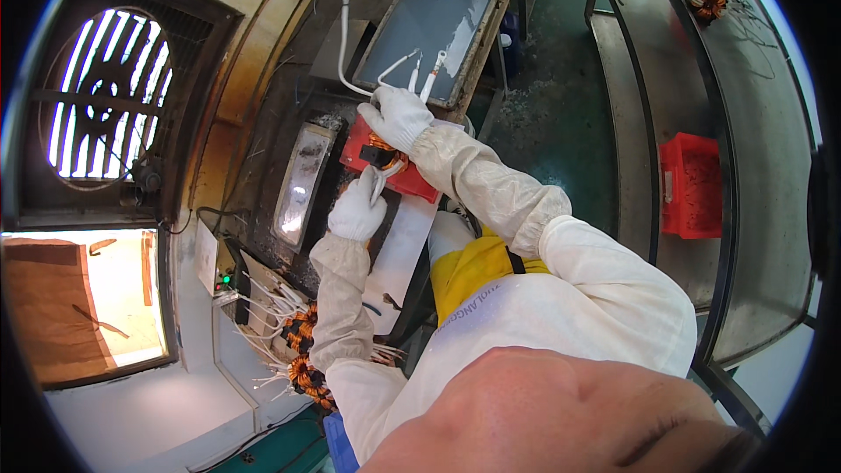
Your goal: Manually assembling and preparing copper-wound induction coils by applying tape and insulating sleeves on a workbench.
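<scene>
A copper-wound coil point(383, 156) with a black block on it lies between my two white-gloved hands, over a red plastic tray point(412, 180). My right hand point(399, 118) is closed round the coil's far side, and white sleeved leads point(429, 79) with metal ends stick out beyond it. My left hand point(357, 208) pinches a white lead at the coil's near side. Just left of the tray sits a long rectangular metal bath point(303, 182) with a shiny silvery surface. The gloves hide part of the coil.
A grey panel point(429, 31) stands behind the bath. More copper coils point(307, 372) with white leads are stacked at lower left, beside a box with a green light point(225, 280). On the right, a metal rack point(626, 123) holds coils and a red basket point(692, 184). A fan point(105, 101) fills the left wall opening.
</scene>
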{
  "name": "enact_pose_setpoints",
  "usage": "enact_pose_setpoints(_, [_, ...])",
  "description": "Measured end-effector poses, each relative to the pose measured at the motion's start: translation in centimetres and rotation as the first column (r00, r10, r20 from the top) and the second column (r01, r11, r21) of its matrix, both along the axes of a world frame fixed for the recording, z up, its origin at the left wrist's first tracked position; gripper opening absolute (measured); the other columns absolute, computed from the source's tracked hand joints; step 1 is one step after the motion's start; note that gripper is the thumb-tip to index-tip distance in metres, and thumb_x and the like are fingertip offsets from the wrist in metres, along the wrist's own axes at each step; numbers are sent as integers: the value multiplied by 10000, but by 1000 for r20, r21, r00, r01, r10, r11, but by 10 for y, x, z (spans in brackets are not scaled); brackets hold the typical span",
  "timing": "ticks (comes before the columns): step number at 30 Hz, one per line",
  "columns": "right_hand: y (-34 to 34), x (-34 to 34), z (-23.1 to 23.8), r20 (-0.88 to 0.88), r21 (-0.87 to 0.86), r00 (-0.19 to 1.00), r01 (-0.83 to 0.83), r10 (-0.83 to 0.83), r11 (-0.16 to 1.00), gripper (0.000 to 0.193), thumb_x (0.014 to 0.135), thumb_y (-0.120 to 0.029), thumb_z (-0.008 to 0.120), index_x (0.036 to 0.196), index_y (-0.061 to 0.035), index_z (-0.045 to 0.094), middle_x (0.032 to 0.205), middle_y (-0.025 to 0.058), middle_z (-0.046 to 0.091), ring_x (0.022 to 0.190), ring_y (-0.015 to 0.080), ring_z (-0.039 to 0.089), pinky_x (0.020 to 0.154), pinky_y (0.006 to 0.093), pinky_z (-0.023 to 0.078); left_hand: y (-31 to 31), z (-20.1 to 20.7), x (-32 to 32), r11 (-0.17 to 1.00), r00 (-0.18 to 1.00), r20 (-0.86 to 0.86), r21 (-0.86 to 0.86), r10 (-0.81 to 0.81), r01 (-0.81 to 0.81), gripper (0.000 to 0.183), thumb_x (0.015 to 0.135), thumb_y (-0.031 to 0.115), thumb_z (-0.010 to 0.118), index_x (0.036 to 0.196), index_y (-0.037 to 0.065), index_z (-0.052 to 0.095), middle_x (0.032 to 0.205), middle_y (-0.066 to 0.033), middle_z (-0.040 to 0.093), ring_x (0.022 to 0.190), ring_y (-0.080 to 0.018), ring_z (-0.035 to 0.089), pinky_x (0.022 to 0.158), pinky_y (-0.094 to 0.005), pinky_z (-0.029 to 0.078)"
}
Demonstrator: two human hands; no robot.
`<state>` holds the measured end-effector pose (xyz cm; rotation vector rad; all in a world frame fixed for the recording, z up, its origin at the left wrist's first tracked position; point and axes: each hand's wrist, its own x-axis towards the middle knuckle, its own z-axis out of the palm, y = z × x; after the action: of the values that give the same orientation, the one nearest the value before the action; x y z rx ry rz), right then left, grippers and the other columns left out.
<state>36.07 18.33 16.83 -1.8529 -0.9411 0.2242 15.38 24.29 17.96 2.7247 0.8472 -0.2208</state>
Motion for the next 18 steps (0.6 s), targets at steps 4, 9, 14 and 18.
enact_pose_setpoints(4, [1,16,-2,-189,-18,982,3,-7,1000,458,972,-416,586,1073,15,702,1043,275,716,1023,432,687,925,495,531,19,14,11,990,991,2,52,-132,131,651,848,237,605,1475,132,464,1147,-234,659,1043,-449,661,880,-554,532])
enact_pose_setpoints(9, [2,26,-7,-265,-5,963,46,-46,999,519,973,-475,575,1123,11,677,1009,284,718,1020,454,685,920,499,524,38,31,28,980,976,-87,-21,-198,197,661,845,211,587,1484,121,448,1169,-261,656,1079,-463,639,931,-526,505])
enact_pose_setpoints(14, [4,34,-8,-332,-46,943,0,-15,999,532,972,-484,557,1172,-3,664,1049,285,717,1042,448,687,940,492,523,38,46,40,976,967,-140,-62,-213,207,667,841,209,583,1483,89,448,1153,-283,665,1082,-465,639,929,-513,504])
enact_pose_setpoints(18, [9,43,-12,-302,-36,953,-21,9,999,530,992,-463,530,1181,18,649,1050,290,716,1024,453,691,936,496,526,38,59,55,976,958,-195,-92,-210,195,660,843,213,581,1474,68,457,1126,-291,674,1079,-464,641,925,-511,500])
